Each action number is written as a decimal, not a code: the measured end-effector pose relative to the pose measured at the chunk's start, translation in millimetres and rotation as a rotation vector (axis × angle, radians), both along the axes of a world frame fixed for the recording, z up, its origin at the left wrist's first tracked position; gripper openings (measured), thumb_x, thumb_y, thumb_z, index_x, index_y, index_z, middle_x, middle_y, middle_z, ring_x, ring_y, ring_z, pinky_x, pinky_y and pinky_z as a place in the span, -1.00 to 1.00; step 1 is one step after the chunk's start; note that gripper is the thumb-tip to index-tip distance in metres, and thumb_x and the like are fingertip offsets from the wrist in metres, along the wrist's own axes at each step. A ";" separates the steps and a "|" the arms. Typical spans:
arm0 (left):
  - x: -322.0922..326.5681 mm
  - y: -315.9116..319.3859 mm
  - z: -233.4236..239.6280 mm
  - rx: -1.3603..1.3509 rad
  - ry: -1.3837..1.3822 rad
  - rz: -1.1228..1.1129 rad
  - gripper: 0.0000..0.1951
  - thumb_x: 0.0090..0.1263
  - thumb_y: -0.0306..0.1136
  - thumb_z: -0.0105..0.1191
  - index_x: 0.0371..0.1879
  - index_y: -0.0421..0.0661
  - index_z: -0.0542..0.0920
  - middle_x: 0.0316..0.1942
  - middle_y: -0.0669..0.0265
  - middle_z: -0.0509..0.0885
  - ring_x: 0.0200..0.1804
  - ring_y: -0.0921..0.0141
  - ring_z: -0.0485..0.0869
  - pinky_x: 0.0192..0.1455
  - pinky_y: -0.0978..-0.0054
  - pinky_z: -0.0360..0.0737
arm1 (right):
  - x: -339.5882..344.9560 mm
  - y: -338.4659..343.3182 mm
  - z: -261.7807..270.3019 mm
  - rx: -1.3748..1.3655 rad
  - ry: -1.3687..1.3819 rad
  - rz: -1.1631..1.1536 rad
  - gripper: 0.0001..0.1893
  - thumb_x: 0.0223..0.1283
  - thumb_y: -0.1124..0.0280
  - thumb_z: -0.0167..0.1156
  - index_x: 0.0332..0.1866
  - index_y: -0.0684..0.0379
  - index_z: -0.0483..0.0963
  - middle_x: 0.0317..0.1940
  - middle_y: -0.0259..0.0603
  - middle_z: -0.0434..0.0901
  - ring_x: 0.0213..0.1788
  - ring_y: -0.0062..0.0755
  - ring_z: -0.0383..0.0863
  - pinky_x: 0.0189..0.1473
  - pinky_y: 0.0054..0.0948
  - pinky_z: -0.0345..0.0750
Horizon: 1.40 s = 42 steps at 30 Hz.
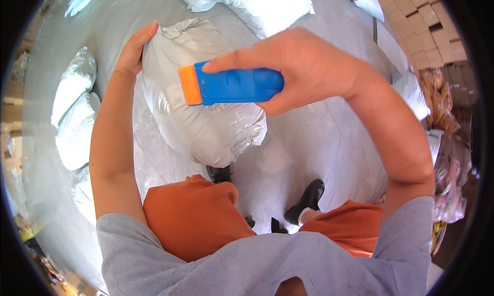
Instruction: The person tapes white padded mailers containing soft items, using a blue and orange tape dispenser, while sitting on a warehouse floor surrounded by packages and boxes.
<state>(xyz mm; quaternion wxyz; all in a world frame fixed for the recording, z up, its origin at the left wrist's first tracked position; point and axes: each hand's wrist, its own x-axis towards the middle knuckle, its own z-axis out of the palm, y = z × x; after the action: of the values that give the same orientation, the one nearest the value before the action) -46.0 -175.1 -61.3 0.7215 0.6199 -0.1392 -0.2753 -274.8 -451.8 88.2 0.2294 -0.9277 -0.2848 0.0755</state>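
My right hand (301,68) grips a blue handheld tape dispenser (239,83) with an orange toothed end that points left. The dispenser is held above a full white plastic bag (208,130) in front of me and hides part of it; whether they touch, I cannot tell. At the bag's upper left corner is my left hand (138,45), closed on its gathered edge, with most of the fingers hidden behind the plastic. Below the bag, a black shoe (220,174) shows in part.
Other filled white bags lie on the grey floor, at the left (75,114) and at the top (266,6). Stacked cardboard boxes (420,29) stand at the upper right. Brown wrapped material (436,99) and clear plastic (451,191) are along the right edge.
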 end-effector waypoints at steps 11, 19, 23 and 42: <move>-7.8 57.4 -12.3 0.039 -0.214 0.447 -0.55 0.51 -0.13 0.11 0.24 -0.15 0.55 0.16 0.22 0.63 0.21 0.37 0.56 0.31 0.47 0.42 | 130.0 67.1 20.2 0.140 0.096 0.556 -0.36 -0.13 0.17 0.36 0.17 0.17 0.53 -0.07 0.03 0.67 -0.03 -0.14 0.66 0.07 -0.33 0.55; -166.8 -13.2 61.8 0.507 -1.572 -0.100 -0.69 0.10 -0.37 0.33 -0.14 -0.04 0.68 0.00 0.30 0.70 0.14 0.20 0.60 0.26 0.19 0.49 | 180.0 84.1 18.2 -0.080 0.176 0.160 -0.17 -0.27 -0.02 0.45 0.22 0.20 0.54 0.02 0.00 0.67 0.06 -0.21 0.65 0.15 -0.39 0.53; -164.9 -14.2 54.1 0.783 -1.350 -0.026 -0.71 0.08 -0.39 0.33 -0.16 0.06 0.70 0.08 0.40 0.70 0.27 0.20 0.52 0.33 0.19 0.42 | 173.7 93.4 31.2 -0.072 0.175 0.196 -0.16 -0.24 -0.07 0.44 0.23 0.20 0.53 0.01 -0.01 0.67 0.08 -0.21 0.64 0.17 -0.41 0.52; -150.4 190.3 -38.5 0.565 -0.825 0.857 -0.58 0.59 -0.28 -0.19 0.28 -0.27 0.50 0.33 0.07 0.50 0.40 0.26 0.40 0.47 0.38 0.21 | 25.5 46.3 -149.7 0.693 0.563 -0.144 -0.21 0.02 0.48 0.30 0.46 -0.20 0.32 -0.01 -0.30 0.69 -0.08 -0.44 0.66 0.01 -0.39 0.60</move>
<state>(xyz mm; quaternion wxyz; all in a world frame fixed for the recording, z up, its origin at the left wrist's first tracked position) -196.4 15.2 -99.8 0.4642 0.8407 -0.0672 0.2706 -249.3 -405.5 -61.4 0.5997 -0.7569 -0.1545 0.2087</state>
